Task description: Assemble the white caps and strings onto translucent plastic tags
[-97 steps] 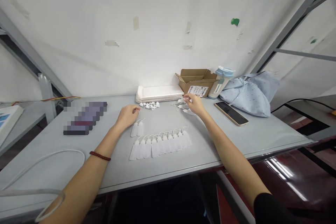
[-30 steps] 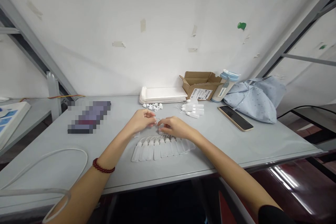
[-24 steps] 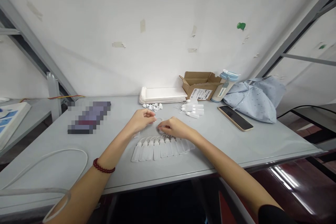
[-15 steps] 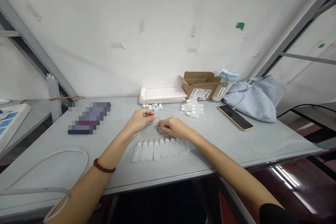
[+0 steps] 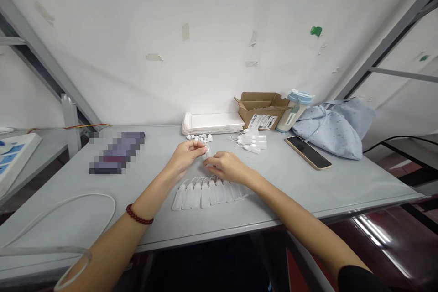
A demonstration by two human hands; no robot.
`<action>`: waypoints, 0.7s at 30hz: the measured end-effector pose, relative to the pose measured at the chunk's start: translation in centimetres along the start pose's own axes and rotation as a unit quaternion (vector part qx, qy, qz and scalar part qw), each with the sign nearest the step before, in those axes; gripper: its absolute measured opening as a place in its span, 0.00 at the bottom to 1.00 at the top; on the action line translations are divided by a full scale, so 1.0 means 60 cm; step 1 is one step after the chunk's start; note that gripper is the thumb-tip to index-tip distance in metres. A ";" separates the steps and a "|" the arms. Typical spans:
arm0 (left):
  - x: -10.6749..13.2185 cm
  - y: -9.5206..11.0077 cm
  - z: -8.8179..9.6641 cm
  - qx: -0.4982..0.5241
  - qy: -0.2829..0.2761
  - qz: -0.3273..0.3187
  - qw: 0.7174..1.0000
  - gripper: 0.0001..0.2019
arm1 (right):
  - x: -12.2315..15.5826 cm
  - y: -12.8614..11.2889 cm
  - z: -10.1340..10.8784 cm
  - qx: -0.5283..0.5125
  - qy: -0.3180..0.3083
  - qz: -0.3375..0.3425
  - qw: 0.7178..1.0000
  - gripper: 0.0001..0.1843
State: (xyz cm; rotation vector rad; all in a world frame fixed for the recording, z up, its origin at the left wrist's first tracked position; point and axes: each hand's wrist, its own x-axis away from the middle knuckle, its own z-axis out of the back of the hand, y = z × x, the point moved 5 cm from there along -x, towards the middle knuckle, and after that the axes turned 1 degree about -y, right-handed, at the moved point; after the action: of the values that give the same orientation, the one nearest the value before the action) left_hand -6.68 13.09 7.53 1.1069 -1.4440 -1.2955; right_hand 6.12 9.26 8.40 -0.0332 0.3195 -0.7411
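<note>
My left hand (image 5: 186, 155) is closed in a pinch on a small white loop (image 5: 208, 149), which looks like thin cord. Close by on the right, my right hand (image 5: 227, 166) has its fingers bent together towards the same loop; what lies between its fingertips is hidden. Below both hands lies a row of flat translucent plastic pieces (image 5: 195, 196) with white tops and cord loops, partly covered by the right hand. Beyond the left fingertips is a pile of small white caps (image 5: 200, 137). More translucent pieces with cords (image 5: 253, 140) lie to the right of it.
Along the wall stand a white stack (image 5: 215, 123), an open cardboard box (image 5: 262, 112) and a tumbler (image 5: 292, 112). A phone (image 5: 308, 152) and a light blue bag (image 5: 331, 130) lie at the right. A pale cable (image 5: 85, 196) loops over the table (image 5: 143, 228) at left.
My left hand has moved slightly right, closer to my right hand, and the white loop shows more clearly at its fingertips. My right hand has barely shifted.
</note>
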 end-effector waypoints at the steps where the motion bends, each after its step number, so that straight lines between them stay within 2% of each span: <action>1: 0.001 0.000 -0.002 0.003 -0.005 0.003 1.000 0.13 | 0.000 -0.001 0.000 0.002 0.001 0.004 1.000 0.09; 7: 0.004 0.001 -0.006 0.003 -0.022 0.024 0.999 0.14 | 0.000 -0.003 0.006 -0.006 0.013 0.010 1.000 0.10; 21: 0.007 0.013 -0.011 0.032 -0.056 0.017 0.998 0.12 | 0.003 -0.001 0.020 -0.038 0.019 -0.005 0.999 0.06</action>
State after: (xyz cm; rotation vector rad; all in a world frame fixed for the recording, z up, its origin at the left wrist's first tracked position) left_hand -6.18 12.58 8.35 1.0617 -1.5909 -1.3130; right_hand 6.57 8.98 9.48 -0.0932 0.3847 -0.7389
